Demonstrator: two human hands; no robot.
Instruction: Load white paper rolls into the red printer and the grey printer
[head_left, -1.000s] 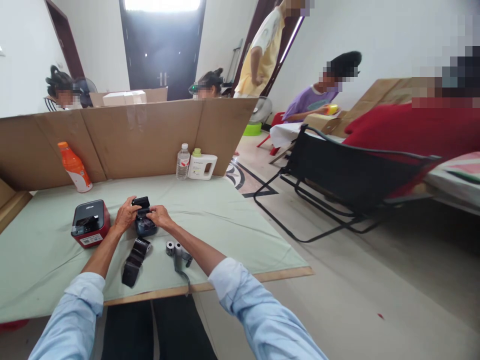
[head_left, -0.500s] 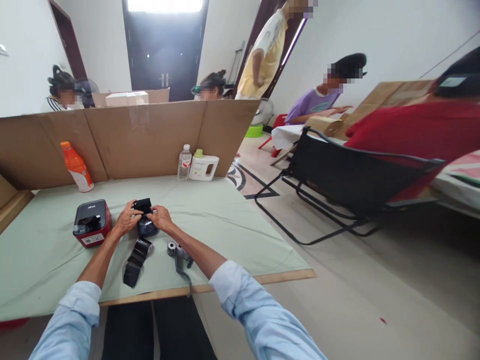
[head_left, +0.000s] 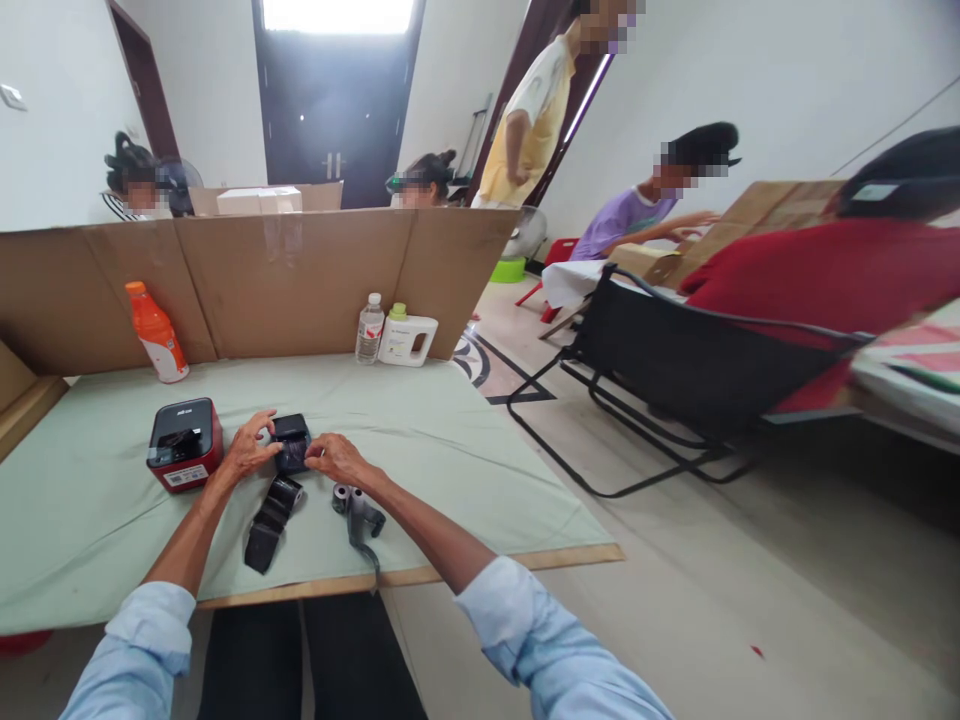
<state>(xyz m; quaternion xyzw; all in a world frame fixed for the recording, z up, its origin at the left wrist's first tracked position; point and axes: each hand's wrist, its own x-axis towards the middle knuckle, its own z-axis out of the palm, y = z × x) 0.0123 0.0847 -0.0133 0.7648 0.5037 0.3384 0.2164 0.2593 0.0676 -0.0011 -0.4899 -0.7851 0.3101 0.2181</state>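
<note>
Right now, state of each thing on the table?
Small black printer: on the table, held between both hands, lid looks shut.
Left hand: gripping the printer's left side.
Right hand: fingers on its right side.
Red printer: closed, untouched.
Orange bottle: upright, capped.
Water bottle: upright, capped.
White jug: upright, capped.

A red label printer (head_left: pixel 184 443) with a black lid sits on the green-covered table (head_left: pixel 450 450). An orange drink bottle (head_left: pixel 157 332), a clear water bottle (head_left: pixel 368 329) and a white jug (head_left: pixel 407 337) stand by the cardboard screen (head_left: pixel 300 280). A black folding chair (head_left: pixel 675 370) stands beside the table, with other people seated beyond.
</note>
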